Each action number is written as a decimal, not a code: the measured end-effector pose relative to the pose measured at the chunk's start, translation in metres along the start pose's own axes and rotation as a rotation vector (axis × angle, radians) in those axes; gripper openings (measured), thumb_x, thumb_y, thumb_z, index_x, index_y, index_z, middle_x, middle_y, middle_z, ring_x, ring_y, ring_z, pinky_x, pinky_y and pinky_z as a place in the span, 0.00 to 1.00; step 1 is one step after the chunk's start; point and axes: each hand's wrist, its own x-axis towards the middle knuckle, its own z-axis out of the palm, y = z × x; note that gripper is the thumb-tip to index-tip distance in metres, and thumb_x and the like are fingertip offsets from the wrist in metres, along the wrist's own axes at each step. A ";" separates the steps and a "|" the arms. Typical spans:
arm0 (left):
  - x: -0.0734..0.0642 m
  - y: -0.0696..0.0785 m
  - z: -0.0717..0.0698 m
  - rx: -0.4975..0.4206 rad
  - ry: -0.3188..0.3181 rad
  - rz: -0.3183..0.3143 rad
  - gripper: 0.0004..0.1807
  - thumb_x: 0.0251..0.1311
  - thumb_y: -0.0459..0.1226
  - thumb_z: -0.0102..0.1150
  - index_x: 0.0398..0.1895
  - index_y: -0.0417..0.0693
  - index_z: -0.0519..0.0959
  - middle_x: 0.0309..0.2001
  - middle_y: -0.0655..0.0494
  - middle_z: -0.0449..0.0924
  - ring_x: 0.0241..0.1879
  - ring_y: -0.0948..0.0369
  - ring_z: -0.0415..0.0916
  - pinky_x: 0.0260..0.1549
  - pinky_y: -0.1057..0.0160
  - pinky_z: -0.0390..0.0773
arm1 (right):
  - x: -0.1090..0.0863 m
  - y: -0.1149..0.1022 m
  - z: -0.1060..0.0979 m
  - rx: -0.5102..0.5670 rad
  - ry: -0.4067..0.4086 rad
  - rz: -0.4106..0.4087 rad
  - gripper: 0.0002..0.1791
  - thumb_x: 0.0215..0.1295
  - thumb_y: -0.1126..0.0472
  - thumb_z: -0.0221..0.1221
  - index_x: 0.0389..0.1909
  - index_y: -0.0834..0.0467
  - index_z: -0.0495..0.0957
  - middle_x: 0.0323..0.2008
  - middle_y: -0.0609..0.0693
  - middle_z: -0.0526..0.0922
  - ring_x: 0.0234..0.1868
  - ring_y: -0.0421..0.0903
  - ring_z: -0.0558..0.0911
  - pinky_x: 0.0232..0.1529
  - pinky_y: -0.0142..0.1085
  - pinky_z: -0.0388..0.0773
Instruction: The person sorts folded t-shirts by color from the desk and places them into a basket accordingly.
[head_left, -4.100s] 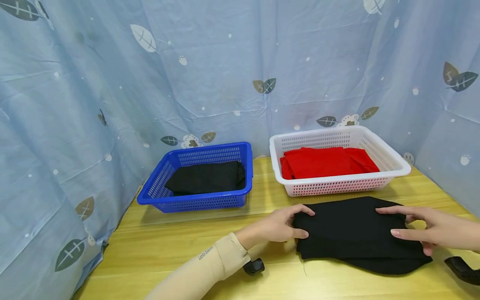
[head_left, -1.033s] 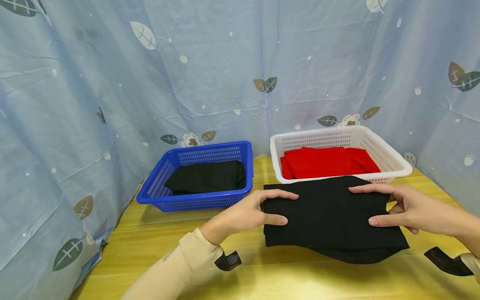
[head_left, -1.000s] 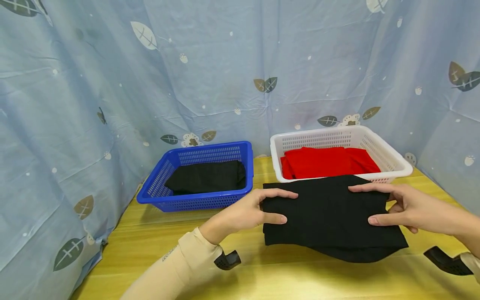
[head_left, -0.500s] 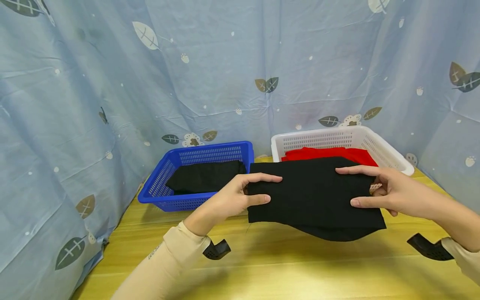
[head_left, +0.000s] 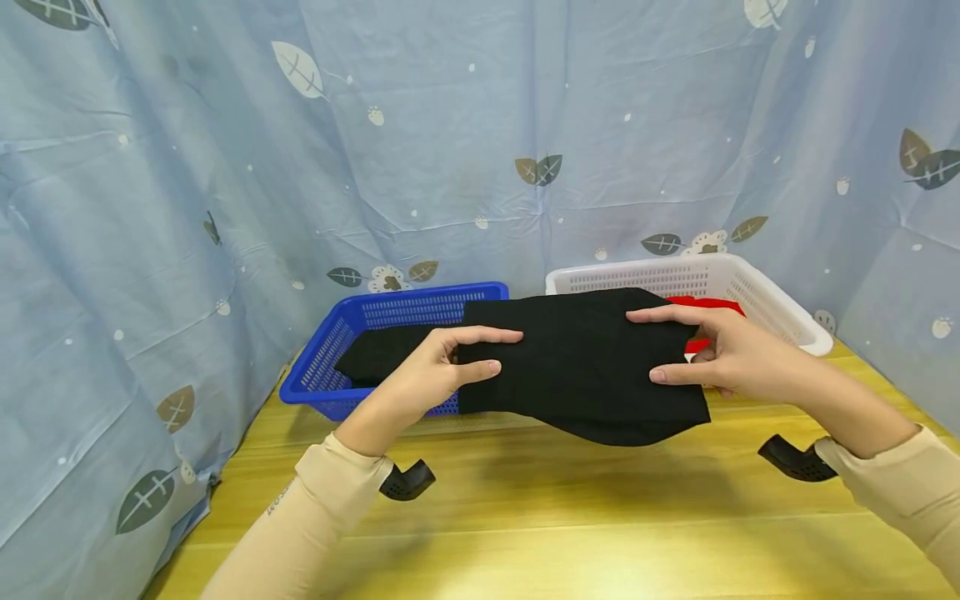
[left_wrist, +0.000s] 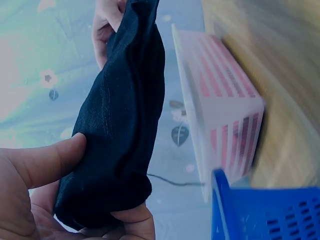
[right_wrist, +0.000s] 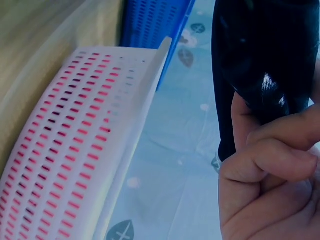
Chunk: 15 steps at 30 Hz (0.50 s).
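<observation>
A folded black garment (head_left: 577,367) is held up off the table between both hands, level across the fronts of the two baskets. My left hand (head_left: 416,367) grips its left end, thumb and index finger on the near face and other fingers underneath, as the left wrist view shows. At the right end my right hand (head_left: 738,350) pinches it, with curled fingers behind the cloth (right_wrist: 262,50) in the right wrist view. The blue basket (head_left: 397,310) is partly covered by the garment's left end; another black folded cloth (head_left: 378,354) lies inside.
The white basket (head_left: 787,317), at the back right, contains red cloth (head_left: 720,307) and is partly hidden behind the garment. Both baskets stand on a yellow wooden table (head_left: 525,525). A pale blue patterned curtain (head_left: 465,125) encloses the back and sides.
Both hands have lifted the black garment from the table and carried it up and to the left, in front of the blue basket's right end. The baskets stay in place.
</observation>
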 end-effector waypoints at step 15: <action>-0.005 -0.014 -0.042 -0.056 0.106 -0.085 0.20 0.76 0.40 0.64 0.69 0.64 0.82 0.81 0.63 0.63 0.84 0.54 0.50 0.78 0.37 0.60 | 0.061 -0.018 0.011 -0.011 -0.038 0.038 0.40 0.66 0.46 0.75 0.78 0.36 0.70 0.16 0.47 0.75 0.14 0.50 0.69 0.22 0.39 0.74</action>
